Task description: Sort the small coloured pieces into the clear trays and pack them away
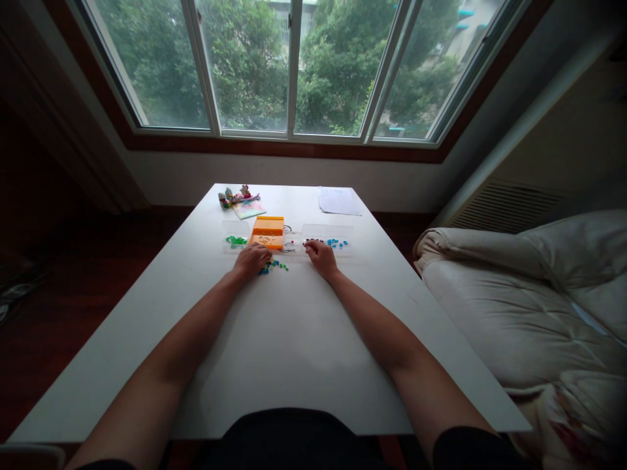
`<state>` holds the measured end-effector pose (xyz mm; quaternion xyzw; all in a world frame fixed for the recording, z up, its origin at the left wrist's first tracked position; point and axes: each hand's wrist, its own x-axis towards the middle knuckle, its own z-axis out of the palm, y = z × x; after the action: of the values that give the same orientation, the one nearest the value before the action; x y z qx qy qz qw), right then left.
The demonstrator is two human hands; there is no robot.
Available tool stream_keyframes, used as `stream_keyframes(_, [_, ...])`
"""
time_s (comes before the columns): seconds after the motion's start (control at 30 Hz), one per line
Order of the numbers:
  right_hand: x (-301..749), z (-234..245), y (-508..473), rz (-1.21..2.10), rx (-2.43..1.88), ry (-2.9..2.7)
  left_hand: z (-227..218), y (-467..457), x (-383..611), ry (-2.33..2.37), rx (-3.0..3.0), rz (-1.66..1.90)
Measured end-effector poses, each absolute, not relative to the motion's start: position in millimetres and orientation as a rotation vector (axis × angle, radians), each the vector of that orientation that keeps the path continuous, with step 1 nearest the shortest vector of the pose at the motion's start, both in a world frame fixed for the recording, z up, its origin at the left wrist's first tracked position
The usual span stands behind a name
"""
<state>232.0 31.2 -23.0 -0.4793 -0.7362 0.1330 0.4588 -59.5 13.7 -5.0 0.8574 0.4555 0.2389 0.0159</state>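
Note:
My left hand (252, 259) rests on the white table, its fingers curled together at the edge of a loose pile of small coloured pieces (272, 266) in blue, green and yellow. Whatever its fingertips hold is too small to make out. My right hand (321, 256) is closed in a pinch at the near side of a clear plastic box (337, 232), beside some dark pieces in it. Blue pieces (337, 243) lie further right in that box. Between and beyond my hands is an orange tray (269, 226) with small yellowish pieces in its near part.
Green pieces (236, 241) sit in a clear box at the left. Small figures (239, 196), a pastel card (251, 209) and white paper (339, 201) lie at the far end of the table (294, 339). A padded sofa (504, 294) stands to the right, below the window.

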Motion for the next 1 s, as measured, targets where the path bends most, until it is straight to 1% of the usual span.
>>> stream_keyframes(0.17, [231.3, -21.8, 30.1, 0.335, -1.205, -1.810, -2.8, 13.6, -58.3, 1.392, 2.697, 0.677])
stream_keyframes(0.5, [230.7, -17.3, 26.8, 0.342, -1.226, -1.819, -4.6, 13.5, -54.4, 1.298, 2.723, 0.657])
stream_keyframes(0.87, [229.9, -15.9, 25.6, 0.353, -1.228, -1.813, -3.7, 12.0, -51.3, 1.240, 2.725, 0.646])
stream_keyframes(1.0, [230.5, -16.8, 25.8, 0.354, -1.208, -1.813, -3.2, 13.2, -53.2, 1.274, 2.710, 0.701])
